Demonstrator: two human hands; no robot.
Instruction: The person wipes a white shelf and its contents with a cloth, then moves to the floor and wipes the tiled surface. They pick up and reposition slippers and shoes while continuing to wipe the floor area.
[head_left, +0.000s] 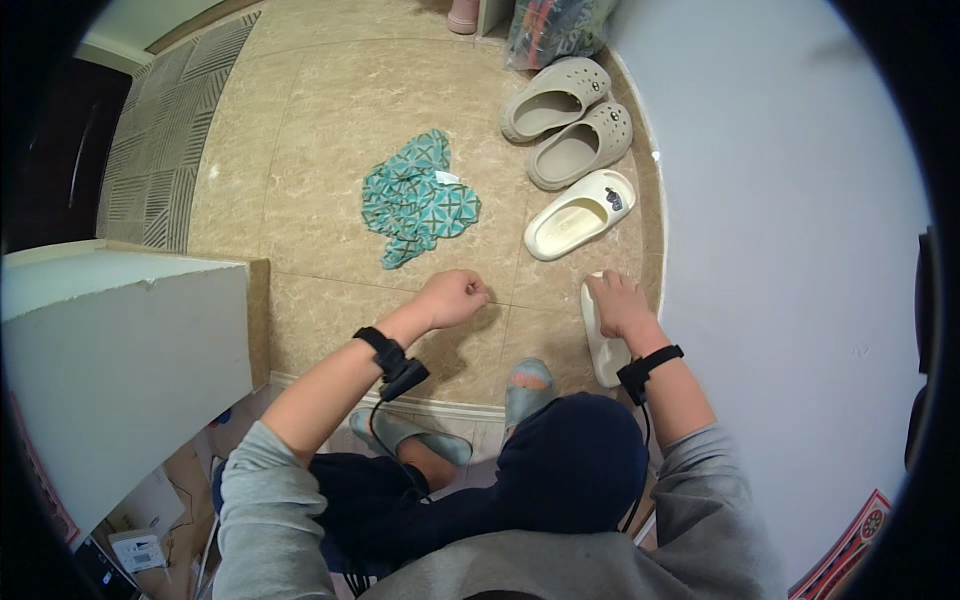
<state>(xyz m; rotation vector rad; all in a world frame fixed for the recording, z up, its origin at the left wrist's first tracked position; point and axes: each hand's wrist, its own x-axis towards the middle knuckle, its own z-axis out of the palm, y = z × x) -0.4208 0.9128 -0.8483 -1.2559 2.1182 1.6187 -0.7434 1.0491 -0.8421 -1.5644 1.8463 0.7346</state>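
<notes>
My right hand (621, 304) is on the front part of a cream slide slipper (609, 360), its fingers curled over the strap end beside the wall. The hand hides much of that strap. A matching cream slide slipper (559, 231) with a dark emblem on its strap lies just beyond it. My left hand (455, 298) hovers over the floor with its fingers curled in, and nothing shows in it. Past that hand lies a crumpled teal patterned cloth (420, 199) with a white tag.
Beige clogs (581, 146) stand along the wall (757, 225), near a plastic bag (555, 30). A pink object (463, 16) is at the top. On the left are a grey mat (157, 142) and a low white partition (135, 315). Grey slippers (529, 390) are on my feet.
</notes>
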